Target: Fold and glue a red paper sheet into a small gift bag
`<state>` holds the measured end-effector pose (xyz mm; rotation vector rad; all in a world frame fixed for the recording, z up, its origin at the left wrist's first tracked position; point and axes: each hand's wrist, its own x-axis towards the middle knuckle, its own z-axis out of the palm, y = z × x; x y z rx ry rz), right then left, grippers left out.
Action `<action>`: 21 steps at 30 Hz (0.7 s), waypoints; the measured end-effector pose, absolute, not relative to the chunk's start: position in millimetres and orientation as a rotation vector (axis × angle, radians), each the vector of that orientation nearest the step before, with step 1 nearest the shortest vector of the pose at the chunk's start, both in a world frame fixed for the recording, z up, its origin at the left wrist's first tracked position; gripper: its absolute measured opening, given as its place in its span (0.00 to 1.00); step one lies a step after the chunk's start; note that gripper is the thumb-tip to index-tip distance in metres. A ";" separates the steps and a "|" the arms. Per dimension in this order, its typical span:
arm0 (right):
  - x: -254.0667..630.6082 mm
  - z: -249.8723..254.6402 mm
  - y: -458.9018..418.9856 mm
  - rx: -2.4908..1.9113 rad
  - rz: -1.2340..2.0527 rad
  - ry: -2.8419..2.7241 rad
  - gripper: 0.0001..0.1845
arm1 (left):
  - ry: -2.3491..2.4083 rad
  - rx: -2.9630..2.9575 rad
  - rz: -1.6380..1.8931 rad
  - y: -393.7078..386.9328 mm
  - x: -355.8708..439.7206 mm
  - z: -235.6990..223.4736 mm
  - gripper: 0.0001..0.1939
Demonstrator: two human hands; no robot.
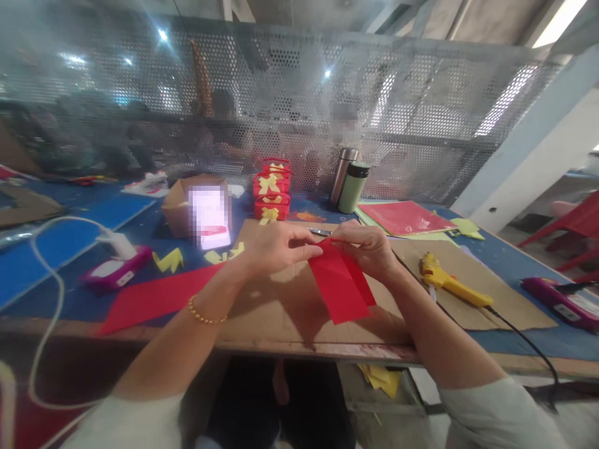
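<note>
Both my hands pinch the top edge of a folded red paper sheet [341,287], which hangs down over a brown cardboard mat [281,312]. My left hand [276,246] grips its upper left corner with fingers closed. My right hand [369,246] holds the upper right part, fingers curled around it. A gold bracelet sits on my left wrist. Scissors [321,231] lie just behind my hands.
A long red paper strip [154,299] lies left. A yellow glue gun [449,282] with cord lies right. Stacked red gift boxes [272,190], a cardboard box [180,202], two flasks [349,178], red and yellow sheets [405,218] stand behind. Purple devices [116,271] sit at both sides. People sit beyond a mesh screen.
</note>
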<state>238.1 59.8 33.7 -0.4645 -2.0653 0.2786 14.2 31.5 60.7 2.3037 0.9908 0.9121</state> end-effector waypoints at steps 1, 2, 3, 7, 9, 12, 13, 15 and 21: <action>237.5 33.2 59.9 -0.463 0.278 -2.074 0.19 | 0.995 2.325 0.933 32.1 14.7 59.8 0.09; 236.9 32.7 59.8 -0.468 0.274 -2.085 0.19 | 0.992 2.344 0.949 32.8 15.1 58.9 0.08; 236.4 32.3 59.6 -0.473 0.268 -2.096 0.19 | 0.983 2.358 0.960 33.4 15.4 58.1 0.08; 234.3 31.3 57.4 -0.459 0.293 -2.118 0.18 | 0.956 2.394 0.995 34.6 15.7 56.0 0.08; 233.5 30.9 56.2 -0.465 0.350 -2.107 0.17 | 0.945 2.400 0.994 34.9 15.7 55.4 0.10; 232.6 30.7 54.7 -0.507 0.432 -2.095 0.17 | 0.940 2.400 1.002 35.8 16.3 53.8 0.09; 232.2 30.9 54.2 -0.517 0.448 -2.101 0.18 | 0.935 2.391 1.023 36.1 16.7 53.0 0.08; 230.9 32.0 52.7 -0.538 0.452 -2.122 0.23 | 0.906 2.365 1.070 36.2 18.0 51.5 0.06; 225.2 39.3 44.9 -0.613 0.506 -2.169 0.32 | 0.902 2.347 1.101 33.1 23.0 50.3 0.08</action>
